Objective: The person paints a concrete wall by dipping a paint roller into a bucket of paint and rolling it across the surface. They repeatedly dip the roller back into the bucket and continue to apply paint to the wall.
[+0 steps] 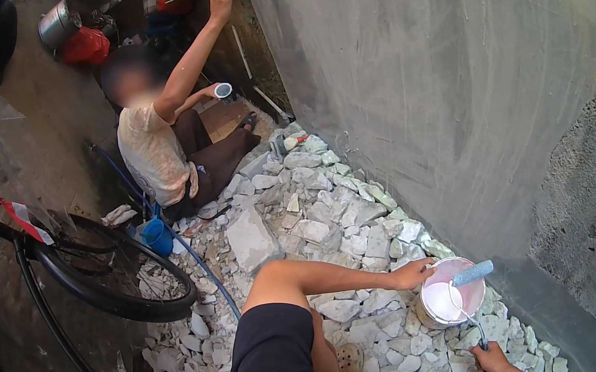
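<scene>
My left hand grips the rim of a paint bucket, which stands on broken rubble beside the wall. White or pale pink paint shows inside it. My right hand, at the lower right, is closed around the dark handle of a paint roller. The roller's blue-grey sleeve lies over the bucket's upper right rim, and its bent wire frame crosses the opening. Beside both hands rises a grey plastered wall with pale streaks.
Loose white stones cover the ground. A co-worker sits ahead, one hand raised to the wall, the other holding a small cup. A bicycle wheel, a blue hose and a blue pail are at left.
</scene>
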`<state>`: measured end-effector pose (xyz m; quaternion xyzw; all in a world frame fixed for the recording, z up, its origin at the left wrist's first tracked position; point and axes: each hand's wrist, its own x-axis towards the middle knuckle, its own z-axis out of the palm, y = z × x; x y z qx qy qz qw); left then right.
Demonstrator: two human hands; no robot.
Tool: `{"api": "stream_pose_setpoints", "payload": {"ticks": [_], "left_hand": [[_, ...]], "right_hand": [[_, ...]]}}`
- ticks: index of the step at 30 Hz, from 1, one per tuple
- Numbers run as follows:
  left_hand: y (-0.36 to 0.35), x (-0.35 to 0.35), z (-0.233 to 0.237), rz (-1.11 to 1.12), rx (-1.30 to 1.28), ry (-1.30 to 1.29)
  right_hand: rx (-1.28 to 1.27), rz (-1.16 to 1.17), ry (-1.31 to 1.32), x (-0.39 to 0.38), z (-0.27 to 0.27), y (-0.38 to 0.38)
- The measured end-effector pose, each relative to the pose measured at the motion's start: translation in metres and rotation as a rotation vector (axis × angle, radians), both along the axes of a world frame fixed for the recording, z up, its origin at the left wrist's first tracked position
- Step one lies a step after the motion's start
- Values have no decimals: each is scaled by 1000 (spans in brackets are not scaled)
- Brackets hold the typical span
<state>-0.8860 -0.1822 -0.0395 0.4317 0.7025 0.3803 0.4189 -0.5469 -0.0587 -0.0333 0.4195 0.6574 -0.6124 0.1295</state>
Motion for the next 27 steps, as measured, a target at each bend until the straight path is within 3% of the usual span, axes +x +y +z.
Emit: {"api": "stream_pose_setpoints", "payload": {"ticks": [3,6,15,19,24,27], "left_hand": [[7,-7,-35,-3,89,78],[1,0,-3,-8,3,-9],[4,-4,-20,-44,79,141],[1,-1,-3,-45,-21,67],[2,-1,-21,1,131,121],[-3,5,6,10,46,57]], "right_hand": [[-8,3,11,3,-11,3],[12,15,5,2,-10,2],[35,23,4,2,-1,-2],[23,19,5,2,-2,-1],[41,22,-1,0,4,-2],[2,10,7,1,2,-2]]}}
